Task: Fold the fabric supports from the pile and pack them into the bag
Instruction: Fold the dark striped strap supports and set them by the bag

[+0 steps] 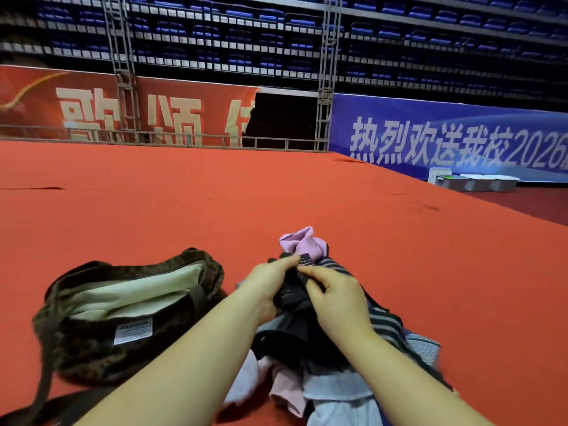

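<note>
Presently, item in hand: dark ribbed fabric support [292, 295], pinched by fingers of left hand [266, 285] and right hand [336, 298] above the mixed pile of pink, grey and striped fabric pieces [325, 385] on the red carpeted floor [184, 204]. Long axis runs away from the person, far end by a pink piece [302, 242]. Brown patterned fabric bag [123, 315], left, gapes open; pale lining shows nothing packed; most work remains
</note>
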The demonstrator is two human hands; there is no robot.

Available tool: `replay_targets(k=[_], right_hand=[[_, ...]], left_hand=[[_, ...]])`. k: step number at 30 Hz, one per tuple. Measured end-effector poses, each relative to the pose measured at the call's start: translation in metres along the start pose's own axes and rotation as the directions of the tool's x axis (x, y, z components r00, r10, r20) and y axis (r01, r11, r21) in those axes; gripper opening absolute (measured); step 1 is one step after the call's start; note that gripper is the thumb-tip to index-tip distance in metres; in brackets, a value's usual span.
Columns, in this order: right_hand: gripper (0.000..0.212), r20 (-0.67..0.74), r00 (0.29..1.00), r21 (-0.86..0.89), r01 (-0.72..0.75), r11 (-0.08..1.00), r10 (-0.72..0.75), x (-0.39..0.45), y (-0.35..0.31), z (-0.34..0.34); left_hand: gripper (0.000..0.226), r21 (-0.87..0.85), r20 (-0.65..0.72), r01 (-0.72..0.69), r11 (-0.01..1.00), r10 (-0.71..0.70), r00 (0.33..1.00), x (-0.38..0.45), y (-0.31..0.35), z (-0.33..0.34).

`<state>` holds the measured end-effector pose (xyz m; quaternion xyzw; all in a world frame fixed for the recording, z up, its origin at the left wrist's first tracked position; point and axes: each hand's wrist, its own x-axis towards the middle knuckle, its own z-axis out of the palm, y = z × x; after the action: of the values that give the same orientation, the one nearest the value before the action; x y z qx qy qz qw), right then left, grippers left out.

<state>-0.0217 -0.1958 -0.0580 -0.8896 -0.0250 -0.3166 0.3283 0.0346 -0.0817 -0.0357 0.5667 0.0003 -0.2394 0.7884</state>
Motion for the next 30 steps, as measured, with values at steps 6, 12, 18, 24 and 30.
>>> replay_targets(k=[6,12,18,24,30], right_hand=[[0.025,-0.026,0.999,0.053,-0.038,0.998,0.039,0.015,-0.004,-0.015],[0.037,0.21,0.893,-0.055,-0.396,0.917,0.398,0.068,0.003,0.007],[0.018,0.161,0.794,-0.209,-0.553,0.807,0.586,0.084,0.016,0.034],[0.011,0.036,0.805,-0.124,-0.584,0.802,0.592,0.079,0.036,0.019],[0.033,0.048,0.915,-0.247,-0.377,0.893,0.4,0.059,0.006,0.023]], left_hand=[[0.034,0.139,-0.07,-0.028,0.99,0.038,0.997,-0.001,-0.011,-0.009],[0.036,0.305,-0.08,-0.098,0.947,0.128,0.989,-0.005,-0.017,-0.009],[0.035,0.432,-0.098,-0.136,0.892,0.196,0.976,-0.008,-0.025,-0.014],[0.042,0.362,-0.168,-0.191,0.912,0.265,0.949,-0.014,-0.025,-0.041],[0.033,0.189,-0.175,-0.24,0.952,0.274,0.946,-0.04,-0.025,-0.066]])
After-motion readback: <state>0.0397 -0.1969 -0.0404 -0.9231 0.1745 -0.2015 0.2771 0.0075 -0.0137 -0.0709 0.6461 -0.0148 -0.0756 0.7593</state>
